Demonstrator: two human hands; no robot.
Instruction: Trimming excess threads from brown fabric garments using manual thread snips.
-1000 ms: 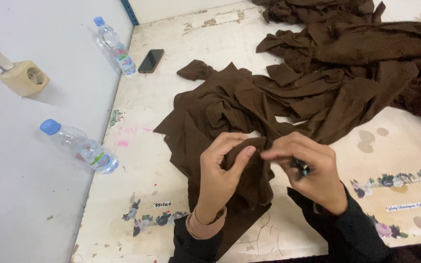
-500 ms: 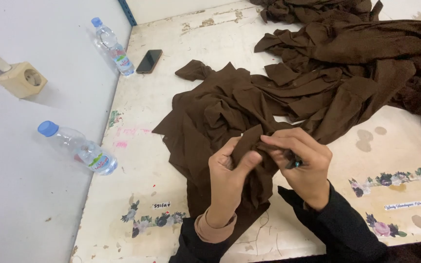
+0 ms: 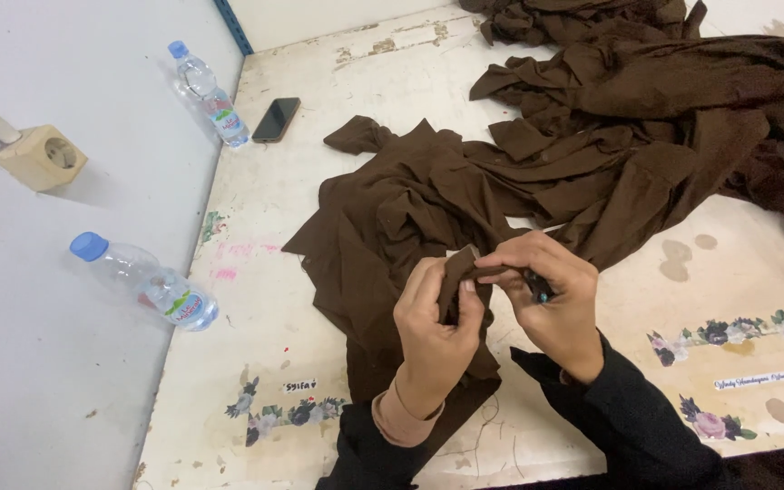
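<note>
A heap of dark brown cloth [image 3: 546, 163] lies spread over a worn white table [image 3: 737, 299]. My left hand [image 3: 433, 331] pinches a raised fold of this cloth near the table's front. My right hand [image 3: 551, 299] grips the same fold from the right, thumb and forefinger at its tip. A small dark tool with a teal tip [image 3: 537, 290] sits tucked in my right hand's fingers; its kind is too small to tell. Both wrists wear black sleeves.
A black phone [image 3: 276, 119] lies at the table's far left edge. Two clear water bottles with blue caps lie on the pale floor, one far [image 3: 208, 93], one near [image 3: 145, 283]. A beige wall socket [image 3: 41, 156] sits left. Flower stickers [image 3: 728, 331] mark the table's front.
Both hands have lifted the cloth fold slightly and drawn closer together, fingers working at its tip. The cloth heap and other objects stay put.
</note>
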